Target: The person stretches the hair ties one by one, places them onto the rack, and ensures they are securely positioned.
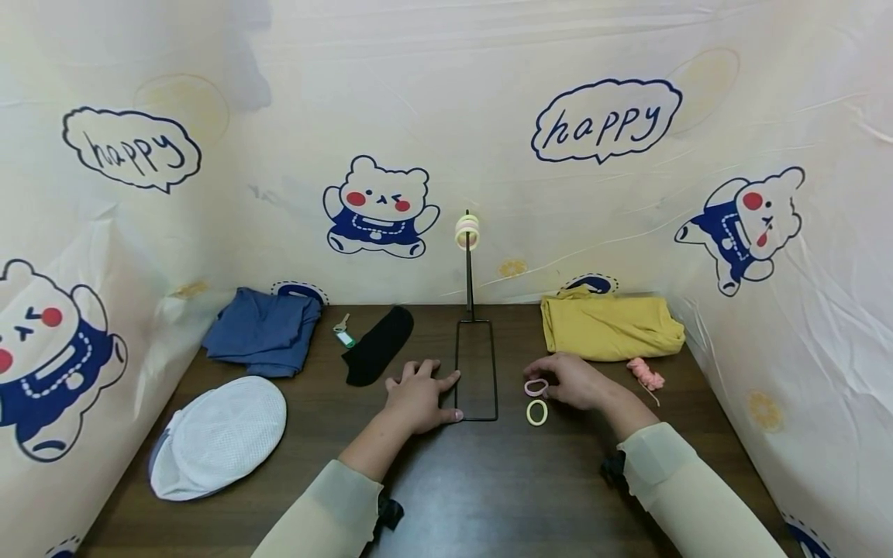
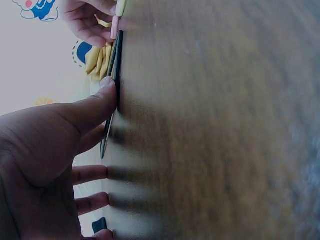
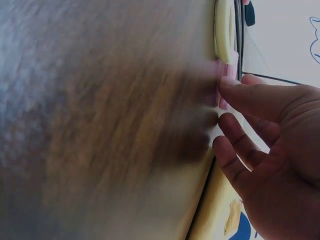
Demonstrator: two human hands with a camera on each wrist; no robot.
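Observation:
A black wire stand (image 1: 470,283) has a flat rectangular base (image 1: 495,372) on the brown table and a tall post. Pale yellow and pinkish hair ties (image 1: 463,222) hang together near the post's top. My left hand (image 1: 413,399) lies with spread fingers over the base's left side, its thumb and index finger touching the wire. To the right of the base, my right hand (image 1: 574,381) pinches a pink hair tie (image 3: 228,72) between thumb and index finger, low at the tabletop. A pale yellow hair tie (image 1: 529,413) lies just nearer to me.
Behind my left hand are a black sock (image 1: 380,346), a key with a green-white tag (image 1: 344,335) and folded blue cloth (image 1: 268,329). A white mesh bag (image 1: 226,434) lies front left. Folded yellow cloth (image 1: 610,325) and a pink yarn bundle (image 1: 646,374) are at right.

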